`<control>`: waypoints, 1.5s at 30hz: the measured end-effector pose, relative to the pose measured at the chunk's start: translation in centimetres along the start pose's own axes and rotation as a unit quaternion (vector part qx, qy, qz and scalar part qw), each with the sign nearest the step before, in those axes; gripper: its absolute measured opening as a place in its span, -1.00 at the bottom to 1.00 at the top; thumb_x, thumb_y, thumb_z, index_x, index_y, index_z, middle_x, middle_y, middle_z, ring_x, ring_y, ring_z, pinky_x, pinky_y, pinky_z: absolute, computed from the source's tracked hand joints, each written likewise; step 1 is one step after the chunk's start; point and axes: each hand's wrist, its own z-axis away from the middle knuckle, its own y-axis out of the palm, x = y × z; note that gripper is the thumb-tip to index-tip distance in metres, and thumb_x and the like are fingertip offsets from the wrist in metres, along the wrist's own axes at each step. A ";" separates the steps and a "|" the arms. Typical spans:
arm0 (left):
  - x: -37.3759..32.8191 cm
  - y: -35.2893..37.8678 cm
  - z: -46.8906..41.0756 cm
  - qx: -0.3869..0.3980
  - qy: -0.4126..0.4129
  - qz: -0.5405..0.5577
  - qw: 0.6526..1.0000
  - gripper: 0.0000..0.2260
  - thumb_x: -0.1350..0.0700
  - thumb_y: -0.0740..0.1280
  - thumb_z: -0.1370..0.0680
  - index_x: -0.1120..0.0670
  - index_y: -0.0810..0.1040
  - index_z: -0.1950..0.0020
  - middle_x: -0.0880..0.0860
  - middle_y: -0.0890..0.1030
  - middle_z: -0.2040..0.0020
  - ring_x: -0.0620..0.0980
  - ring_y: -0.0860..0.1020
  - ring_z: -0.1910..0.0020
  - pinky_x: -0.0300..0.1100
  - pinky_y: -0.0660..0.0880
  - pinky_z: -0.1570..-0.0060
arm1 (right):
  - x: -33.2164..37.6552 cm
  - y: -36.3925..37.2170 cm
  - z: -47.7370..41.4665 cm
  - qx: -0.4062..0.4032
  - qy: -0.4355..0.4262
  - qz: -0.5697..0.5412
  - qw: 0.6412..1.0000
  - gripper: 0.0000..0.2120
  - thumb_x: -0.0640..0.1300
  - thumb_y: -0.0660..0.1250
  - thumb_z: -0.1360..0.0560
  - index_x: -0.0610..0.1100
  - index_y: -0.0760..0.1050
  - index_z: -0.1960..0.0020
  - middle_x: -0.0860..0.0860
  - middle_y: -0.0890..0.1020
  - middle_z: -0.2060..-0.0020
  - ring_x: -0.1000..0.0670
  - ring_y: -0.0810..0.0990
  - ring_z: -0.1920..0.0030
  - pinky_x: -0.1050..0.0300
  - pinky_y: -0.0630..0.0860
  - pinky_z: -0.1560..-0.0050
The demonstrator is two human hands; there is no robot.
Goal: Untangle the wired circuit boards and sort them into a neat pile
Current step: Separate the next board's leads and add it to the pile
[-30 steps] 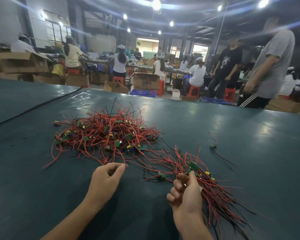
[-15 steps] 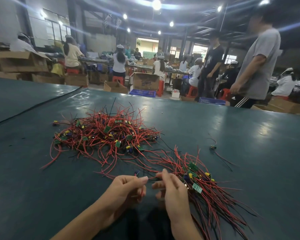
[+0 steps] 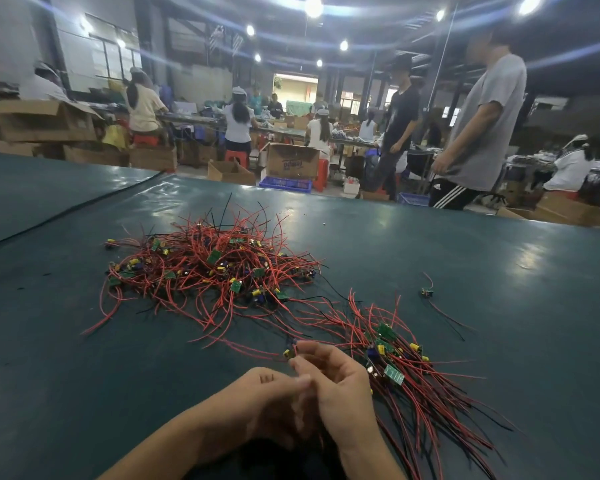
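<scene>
A tangled heap of small green circuit boards with red and black wires [image 3: 215, 268] lies in the middle of the dark green table. To its right, nearer me, a sorted pile of boards [image 3: 406, 368] has its wires fanned toward the lower right. My left hand [image 3: 267, 400] and my right hand [image 3: 336, 386] meet just left of that pile. My right fingertips pinch one wired board with a yellow part [image 3: 289, 352], whose red wire trails left. My left fingers close near the same wire; their grip is hidden.
One stray wired board [image 3: 426, 292] lies alone to the right. The green table [image 3: 499, 271] stretches wide, with a seam at far left. Beyond its far edge, two people [image 3: 478, 133] stand, others sit at benches, and cardboard boxes [image 3: 291, 161] stand on the floor.
My two hands have come together near the sorted pile. A board with a yellow part now sits at my right fingertips. The standing people have walked to the left.
</scene>
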 end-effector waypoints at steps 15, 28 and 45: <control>0.0 -1.1 -1.2 -0.217 0.071 0.199 0.953 -0.64 0.02 0.36 -0.41 0.09 0.56 -0.18 0.14 0.69 0.08 0.05 0.65 0.26 -0.14 0.60 0.32 | 0.5 -0.3 0.2 0.043 -0.037 -0.025 0.998 -0.73 -0.37 0.35 -0.49 -0.02 0.68 0.14 -0.12 0.68 0.30 0.11 0.44 0.52 0.28 0.34 0.56; 0.1 -0.7 -1.2 -0.286 0.172 0.118 0.935 -0.88 0.28 0.31 -0.53 0.23 0.65 0.05 0.15 0.68 0.18 -0.01 0.64 0.33 -0.28 0.58 0.33 | 1.1 -0.5 0.3 0.066 0.005 -0.123 0.990 -0.73 -0.39 0.28 -0.47 -0.15 0.65 -0.03 -0.12 0.71 0.02 0.09 0.53 0.42 0.27 0.35 0.55; 0.3 -0.7 -0.7 -0.247 0.216 0.122 0.937 -0.78 0.15 0.51 -0.23 0.16 0.71 0.16 0.19 0.69 0.15 -0.02 0.65 0.21 -0.29 0.58 0.21 | 0.2 0.0 0.2 -0.081 -0.045 0.016 0.996 -0.82 -0.11 0.40 -0.49 0.05 0.66 0.26 0.05 0.60 0.43 0.16 0.50 0.47 0.29 0.37 0.53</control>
